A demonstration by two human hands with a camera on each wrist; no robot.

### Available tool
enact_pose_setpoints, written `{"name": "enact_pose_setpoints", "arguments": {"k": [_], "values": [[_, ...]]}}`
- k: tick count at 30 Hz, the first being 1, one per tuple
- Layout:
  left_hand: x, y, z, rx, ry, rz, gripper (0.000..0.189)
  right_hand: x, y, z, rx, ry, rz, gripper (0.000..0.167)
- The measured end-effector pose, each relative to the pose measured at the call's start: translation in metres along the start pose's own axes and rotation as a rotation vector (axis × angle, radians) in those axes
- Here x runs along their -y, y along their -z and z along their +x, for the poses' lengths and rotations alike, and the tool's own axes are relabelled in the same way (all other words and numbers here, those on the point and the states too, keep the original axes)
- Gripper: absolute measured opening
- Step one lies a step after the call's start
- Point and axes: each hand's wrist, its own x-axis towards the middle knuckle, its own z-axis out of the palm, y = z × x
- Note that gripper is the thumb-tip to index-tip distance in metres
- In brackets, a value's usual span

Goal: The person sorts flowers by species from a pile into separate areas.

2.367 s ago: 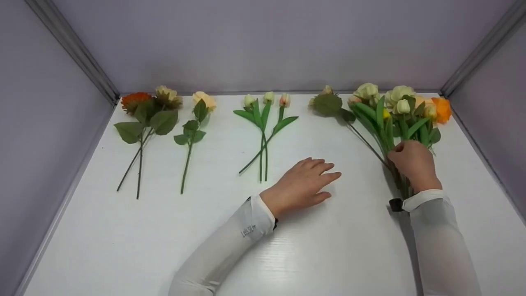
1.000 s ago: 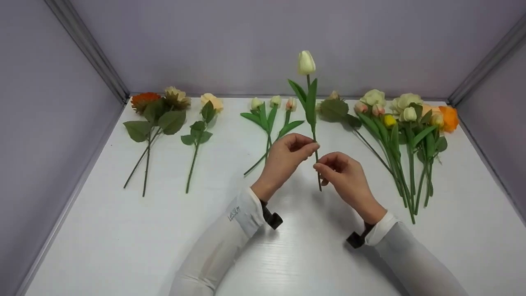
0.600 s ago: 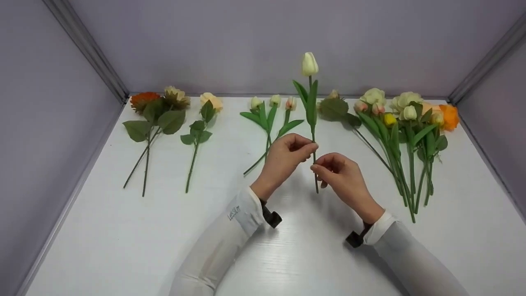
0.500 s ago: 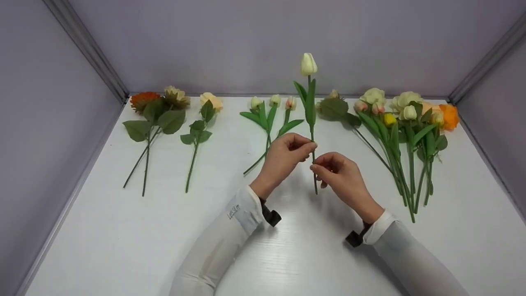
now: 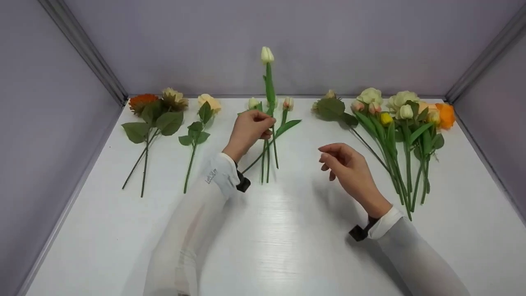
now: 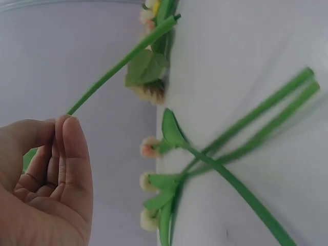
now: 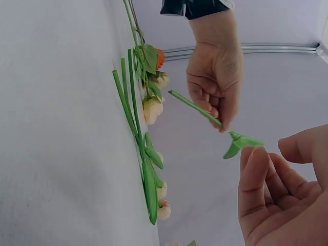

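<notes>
The white table [image 5: 271,250] meets grey walls [image 5: 328,33] at 12 o'clock. One white tulip [image 5: 267,55] – bloom towards 12 – is pinched by its stem in the left hand [image 5: 250,129], above three lying tulips [image 5: 289,127]. Three flowers [image 5: 170,123] lie near 10; a pile [image 5: 406,112], too overlapped to count, near 2. The right hand [image 5: 349,172], loosely bent, holds nothing – wide tabletop towards 6.

From my end, the raised white tulip's petals [image 5: 267,55] look matt and smooth, its green stem [image 6: 118,66] like plastic with a soft sheen. I see the dark leaf [image 5: 169,122] as dull cloth, the sleeves [image 5: 419,255] as thin, sheer fabric. The tabletop [image 5: 279,242] reads smooth and glossy, the back wall [image 5: 349,37] matt, the corner rail [image 5: 82,51] metallic.
</notes>
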Motion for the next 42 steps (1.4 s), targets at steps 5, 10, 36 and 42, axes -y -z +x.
{"name": "enact_pose_setpoints", "arguments": {"k": [5,10,36,42], "values": [[0.012,0.008,0.014,0.016,0.124,0.073,0.020,0.000,0.000,0.001,0.007,0.006,-0.002,0.025],[0.023,0.009,0.025,0.024,0.221,0.088,0.019,-0.001,-0.001,0.001,0.024,0.003,-0.011,0.024],[0.037,0.000,0.035,0.040,0.280,0.290,0.020,-0.006,-0.001,0.001,0.044,0.003,0.003,0.025],[0.028,0.003,0.028,0.041,0.216,0.260,0.018,-0.011,0.002,0.005,0.051,-0.022,-0.017,0.026]]}}
